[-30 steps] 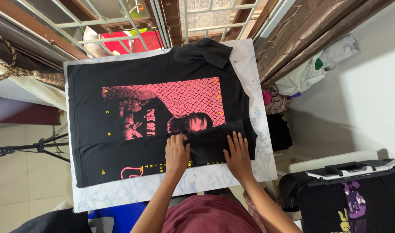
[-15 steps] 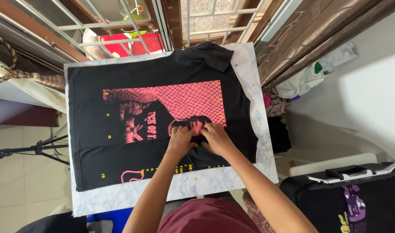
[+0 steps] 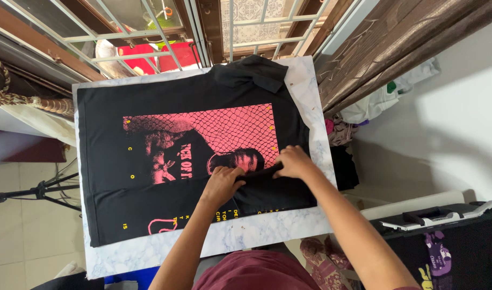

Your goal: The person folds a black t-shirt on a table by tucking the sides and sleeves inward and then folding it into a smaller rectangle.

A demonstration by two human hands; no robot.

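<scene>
Clearly the work in hand is folding: a black cotton T-shirt with a pink netted print [image 3: 197,145] lies spread flat on the white marbled counter [image 3: 257,231], and its near side has been turned over onto the print in a long flap. Left of that fold's middle, the left hand [image 3: 222,183] rests with fingers curled and gathered on the flap's edge — it seems to pinch the cloth, though the fingertips are tucked under and I cannot tell for sure. Further right along the same edge, the right hand [image 3: 293,162] is bunched with fingers together, apparently nipping the fold line beside the print's lower right corner.

By my judgement the side fold is being squared, and the next move calls for drawing that edge straight and pressing it flat, parallel to the shirt's length.

Much stays unclear: the sleeve beyond the print is crumpled into a dark lump, the yellow lettering under the flap is partly covered, and right of the shirt a black case [image 3: 445,236] is cut off by the frame — its contents cannot be made out.
</scene>
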